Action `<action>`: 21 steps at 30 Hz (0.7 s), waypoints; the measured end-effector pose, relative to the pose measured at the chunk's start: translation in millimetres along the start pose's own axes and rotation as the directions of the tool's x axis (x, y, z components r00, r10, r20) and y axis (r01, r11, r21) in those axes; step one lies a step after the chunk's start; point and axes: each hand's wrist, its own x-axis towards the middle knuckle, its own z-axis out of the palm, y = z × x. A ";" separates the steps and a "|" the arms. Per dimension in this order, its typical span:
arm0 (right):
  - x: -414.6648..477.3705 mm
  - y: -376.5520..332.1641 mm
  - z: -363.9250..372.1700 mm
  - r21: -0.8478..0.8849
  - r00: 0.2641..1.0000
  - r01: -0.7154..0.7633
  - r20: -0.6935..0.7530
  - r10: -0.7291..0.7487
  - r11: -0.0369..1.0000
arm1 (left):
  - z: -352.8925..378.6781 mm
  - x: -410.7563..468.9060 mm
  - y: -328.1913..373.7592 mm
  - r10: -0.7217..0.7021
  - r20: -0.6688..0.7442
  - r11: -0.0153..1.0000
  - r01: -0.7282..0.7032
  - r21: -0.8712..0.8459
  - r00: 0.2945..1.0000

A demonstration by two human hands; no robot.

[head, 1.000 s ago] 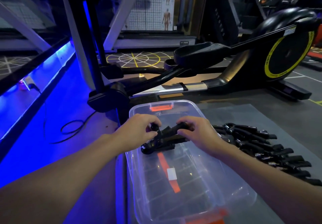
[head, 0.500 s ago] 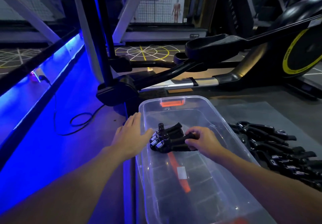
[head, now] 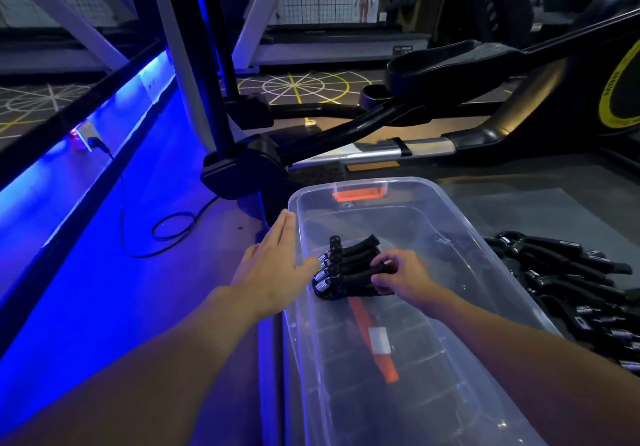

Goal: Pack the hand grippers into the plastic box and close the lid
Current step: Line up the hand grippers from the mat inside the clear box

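Gripping the hand grippers [head: 346, 269] by their handles inside the plastic box [head: 485, 243], the right hand [head: 403, 277] curls tight; the left hand [head: 273, 265] rests flat-fingered at its left rim. A loose pile [head: 571, 279] of grippers lies just right; an elliptical trainer [head: 450, 64] stands beyond.

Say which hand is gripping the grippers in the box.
The right hand: its fingers curl round the handles of the hand grippers. The left hand is flat, fingers straight, beside the plastic box.

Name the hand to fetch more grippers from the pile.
Likely the right hand, once it releases the stacked grippers: the pile lies right of the box; the left hand rests at its left wall.
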 end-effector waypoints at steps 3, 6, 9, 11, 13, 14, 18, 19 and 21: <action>7.1 7.1 4.9 -0.003 1.000 0.004 0.004 -0.004 1.000 | 0.0 2.0 -2.5 -0.006 0.029 1.000 0.006 -0.001 1.000; 13.3 12.7 6.6 -0.008 1.000 0.004 -0.010 -0.004 1.000 | -0.8 4.3 -2.7 -0.025 0.047 0.999 0.026 -0.033 0.999; 16.3 16.7 8.5 0.011 1.000 -0.012 -0.009 0.012 1.000 | -3.9 7.6 -4.6 -0.019 -0.016 0.997 0.018 -0.072 1.000; 16.5 20.5 9.1 -0.005 1.000 -0.010 -0.014 0.010 1.000 | -5.5 8.6 -7.0 -0.004 -0.047 0.998 0.001 -0.068 0.999; 16.2 23.0 8.9 -0.031 1.000 0.003 -0.020 -0.004 1.000 | -5.9 8.0 -8.6 0.003 -0.025 0.999 -0.004 -0.047 1.000; 16.5 23.7 8.6 -0.042 1.000 0.012 -0.019 -0.013 0.999 | -5.8 7.2 -8.7 0.002 -0.004 0.999 -0.002 -0.040 1.000; 15.6 24.2 7.6 -0.087 0.999 0.047 -0.015 -0.048 0.995 | -6.4 7.6 -8.4 0.010 0.048 1.000 -0.011 0.005 0.999; 15.1 25.3 7.4 -0.096 0.998 0.054 -0.019 -0.056 0.994 | -6.5 7.9 -8.7 0.012 0.052 1.000 -0.013 0.012 0.999; 14.1 27.5 6.7 -0.113 0.998 0.057 -0.025 -0.060 0.992 | -6.2 8.5 -9.8 0.018 0.051 1.000 -0.018 0.018 0.999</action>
